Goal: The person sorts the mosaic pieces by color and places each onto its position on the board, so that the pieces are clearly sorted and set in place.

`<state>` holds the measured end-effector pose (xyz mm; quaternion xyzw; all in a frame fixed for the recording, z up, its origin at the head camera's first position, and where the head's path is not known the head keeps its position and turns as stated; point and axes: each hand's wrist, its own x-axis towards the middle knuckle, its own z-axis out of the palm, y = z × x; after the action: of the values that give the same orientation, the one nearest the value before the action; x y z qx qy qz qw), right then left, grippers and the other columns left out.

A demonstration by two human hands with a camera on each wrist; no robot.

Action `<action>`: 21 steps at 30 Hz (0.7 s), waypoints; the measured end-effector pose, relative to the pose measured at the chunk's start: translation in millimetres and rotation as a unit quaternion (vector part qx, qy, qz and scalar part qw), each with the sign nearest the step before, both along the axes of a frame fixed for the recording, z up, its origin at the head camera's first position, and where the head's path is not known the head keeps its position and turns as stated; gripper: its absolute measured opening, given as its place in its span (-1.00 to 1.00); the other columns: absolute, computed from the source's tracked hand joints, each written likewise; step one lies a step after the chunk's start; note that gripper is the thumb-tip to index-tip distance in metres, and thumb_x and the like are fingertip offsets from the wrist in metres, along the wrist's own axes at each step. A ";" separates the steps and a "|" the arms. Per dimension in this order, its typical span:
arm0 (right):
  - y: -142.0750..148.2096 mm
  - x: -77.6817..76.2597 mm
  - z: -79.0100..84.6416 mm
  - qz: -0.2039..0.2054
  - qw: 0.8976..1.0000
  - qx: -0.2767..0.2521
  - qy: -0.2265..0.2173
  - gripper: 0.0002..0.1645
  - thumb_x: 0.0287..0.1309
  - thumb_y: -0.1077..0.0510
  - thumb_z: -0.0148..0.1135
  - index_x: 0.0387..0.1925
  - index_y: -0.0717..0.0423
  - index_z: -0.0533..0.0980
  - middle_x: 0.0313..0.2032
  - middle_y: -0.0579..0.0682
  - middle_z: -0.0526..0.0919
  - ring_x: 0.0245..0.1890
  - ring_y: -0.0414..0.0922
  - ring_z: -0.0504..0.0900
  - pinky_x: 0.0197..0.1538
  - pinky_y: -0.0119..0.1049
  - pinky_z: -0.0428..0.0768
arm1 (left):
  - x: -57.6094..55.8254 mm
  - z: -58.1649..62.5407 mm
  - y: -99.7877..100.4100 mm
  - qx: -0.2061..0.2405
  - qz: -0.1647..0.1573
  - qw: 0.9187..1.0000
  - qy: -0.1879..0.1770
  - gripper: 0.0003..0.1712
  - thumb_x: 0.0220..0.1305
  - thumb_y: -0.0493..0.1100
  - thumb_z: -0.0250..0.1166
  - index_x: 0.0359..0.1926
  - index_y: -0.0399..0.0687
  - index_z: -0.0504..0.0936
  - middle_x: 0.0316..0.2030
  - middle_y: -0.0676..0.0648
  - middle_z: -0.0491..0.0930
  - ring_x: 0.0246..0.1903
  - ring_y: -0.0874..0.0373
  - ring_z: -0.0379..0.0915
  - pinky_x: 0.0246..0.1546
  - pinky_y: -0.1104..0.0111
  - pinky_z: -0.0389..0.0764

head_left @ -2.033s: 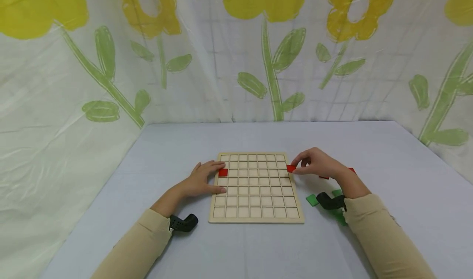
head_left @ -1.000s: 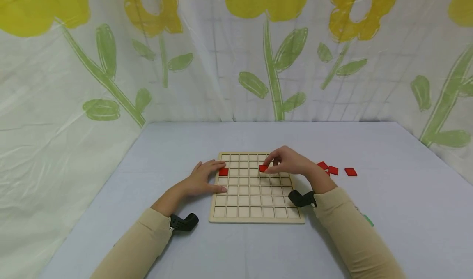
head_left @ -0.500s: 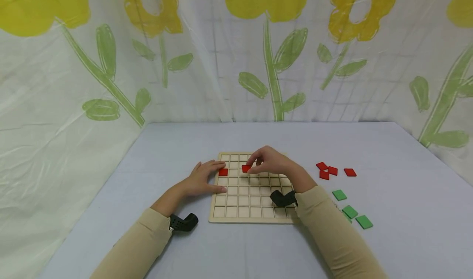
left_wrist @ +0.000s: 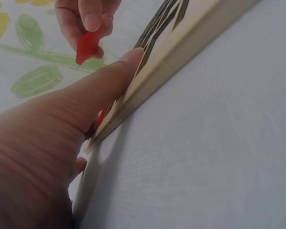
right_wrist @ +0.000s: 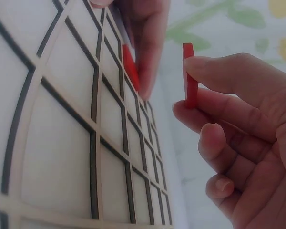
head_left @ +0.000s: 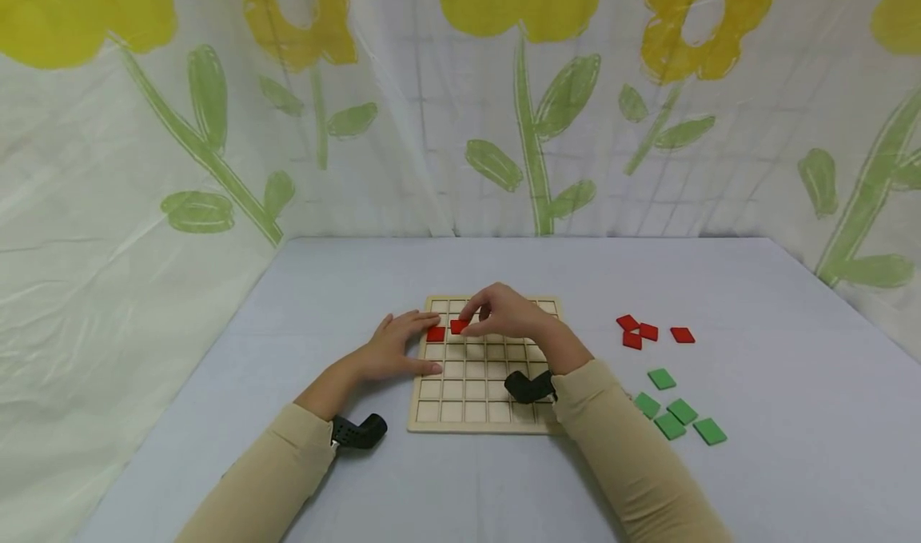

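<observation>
A wooden grid board (head_left: pixel 475 429) with square recesses lies on the table. One red square tile (head_left: pixel 435 334) sits in its leftmost column, third row from the far side. My left hand (head_left: pixel 392 351) rests on the board's left edge, fingers and thumb spread on either side of that tile. Between thumb and fingertips my right hand (head_left: pixel 507 313) pinches a second red square tile (right_wrist: pixel 189 76), held above the board just right of the placed one. In the right wrist view this tile stands clear of the grid, seen edge-on.
Several loose red tiles (head_left: pixel 632 341) lie right of the board. Nearer the front, several green tiles (head_left: pixel 681 411) are scattered, close to the right sleeve (head_left: pixel 626 447). A flower-patterned curtain (head_left: pixel 460 167) hangs behind the table (head_left: pixel 345 279).
My right hand has carried the pinched red tile leftward from the board's right edge to near the placed tile. Loose red and green tiles have come into view behind it. My left hand stays put.
</observation>
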<state>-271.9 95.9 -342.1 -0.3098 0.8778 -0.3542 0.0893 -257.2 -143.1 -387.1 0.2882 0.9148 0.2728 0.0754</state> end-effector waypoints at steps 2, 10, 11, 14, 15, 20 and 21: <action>-2.2 -0.7 -0.3 0.002 1.000 -0.001 -0.006 -0.75 0.03 0.14 0.35 -0.23 0.16 0.65 -0.27 0.02 0.69 -0.47 -0.23 0.54 -0.37 -0.41 0.54 | -0.5 -0.2 -0.3 0.000 -0.002 1.000 0.002 -0.08 0.02 0.20 0.36 0.36 -0.01 0.25 0.38 -0.11 0.16 0.42 -0.05 -0.07 0.36 -0.17 -0.34; -8.1 -2.0 -0.7 -0.010 1.000 0.000 -0.021 -0.77 0.03 0.15 0.35 -0.24 0.17 0.66 -0.27 0.02 0.69 -0.50 -0.23 0.50 -0.41 -0.42 0.51 | 0.7 1.4 -0.1 -0.001 -0.003 1.000 0.014 -0.08 0.02 0.21 0.36 0.35 -0.04 0.26 0.37 -0.13 0.18 0.41 -0.07 -0.05 0.37 -0.16 -0.30; -8.4 -2.0 -0.7 -0.013 1.000 0.002 -0.021 -0.76 0.03 0.15 0.35 -0.24 0.17 0.66 -0.26 0.02 0.69 -0.49 -0.23 0.50 -0.40 -0.42 0.52 | 1.0 1.7 0.0 0.001 -0.004 1.000 0.015 -0.08 0.02 0.21 0.36 0.34 -0.04 0.27 0.36 -0.13 0.18 0.40 -0.07 -0.04 0.37 -0.16 -0.29; -9.5 -2.8 -2.0 -0.022 0.999 0.014 -0.019 -0.76 0.03 0.15 0.34 -0.24 0.17 0.66 -0.25 0.02 0.69 -0.44 -0.23 0.55 -0.35 -0.42 0.55 | 1.3 2.1 0.0 0.005 -0.004 1.000 0.019 -0.09 0.01 0.21 0.36 0.33 -0.05 0.29 0.35 -0.14 0.20 0.40 -0.08 -0.02 0.37 -0.18 -0.27; -9.9 -3.2 -2.7 -0.025 0.999 0.019 -0.017 -0.77 0.03 0.16 0.34 -0.24 0.17 0.66 -0.25 0.03 0.70 -0.42 -0.22 0.57 -0.33 -0.41 0.56 | 1.3 2.2 -0.1 0.006 -0.004 1.000 0.019 -0.10 0.01 0.20 0.37 0.33 -0.05 0.29 0.35 -0.13 0.20 0.40 -0.08 -0.02 0.37 -0.17 -0.26; -12.1 -3.6 -4.9 -0.043 0.998 0.034 -0.013 -0.78 0.03 0.14 0.35 -0.25 0.15 0.66 -0.26 0.02 0.70 -0.31 -0.15 0.64 -0.23 -0.37 0.61 | 1.6 2.7 -0.9 0.010 -0.005 1.000 0.022 -0.10 0.01 0.19 0.38 0.32 -0.06 0.30 0.35 -0.14 0.21 0.39 -0.10 -0.02 0.37 -0.17 -0.25; -12.4 -3.7 -5.4 -0.046 0.998 0.035 -0.013 -0.78 0.03 0.14 0.35 -0.26 0.15 0.66 -0.26 0.02 0.71 -0.30 -0.14 0.64 -0.22 -0.36 0.61 | 1.5 2.7 -1.0 0.011 -0.005 1.000 0.023 -0.10 0.01 0.19 0.38 0.32 -0.06 0.31 0.35 -0.14 0.21 0.39 -0.10 -0.02 0.37 -0.17 -0.25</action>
<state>-275.5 83.5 -347.5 -0.2608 0.9019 -0.3309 0.0953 -255.7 -144.1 -384.4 0.3001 0.9116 0.2759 0.0529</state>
